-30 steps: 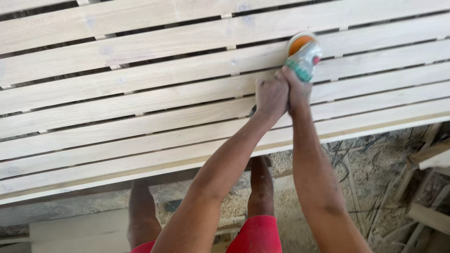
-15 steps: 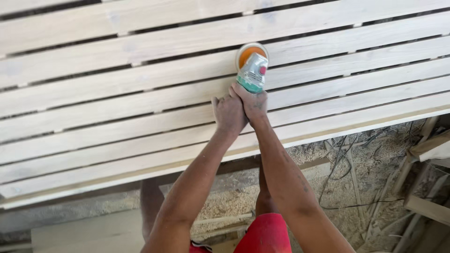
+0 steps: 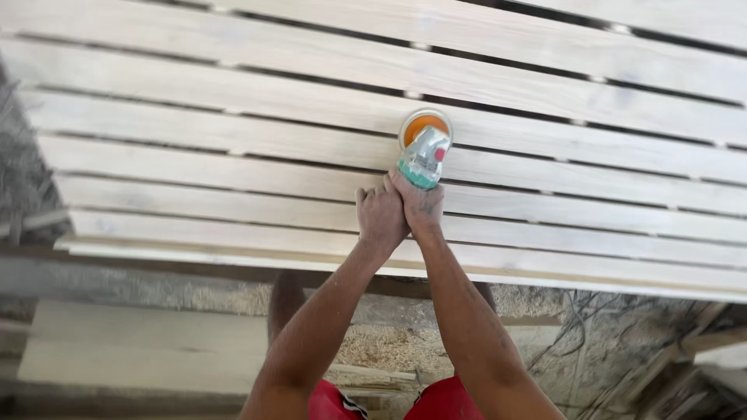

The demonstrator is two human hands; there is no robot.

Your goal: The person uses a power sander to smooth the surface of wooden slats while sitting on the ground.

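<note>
A green and silver power sander (image 3: 424,155) with an orange disc rests on a panel of pale wooden slats (image 3: 233,148). My left hand (image 3: 380,215) and my right hand (image 3: 419,204) sit side by side, both wrapped around the sander's rear handle. The disc lies flat on a slat near the middle of the panel. Both arms reach forward over the panel's near edge.
Narrow gaps separate the slats. The panel's left end (image 3: 62,225) is in view. Below its near edge lie sawdust (image 3: 381,342), a pale board (image 3: 148,346) at lower left, and cables with wood offcuts (image 3: 669,365) at lower right. My legs and red shorts (image 3: 436,400) show underneath.
The sander and both hands have travelled left along the slats. The view has swung so the panel's left end now shows. The grip is unchanged.
</note>
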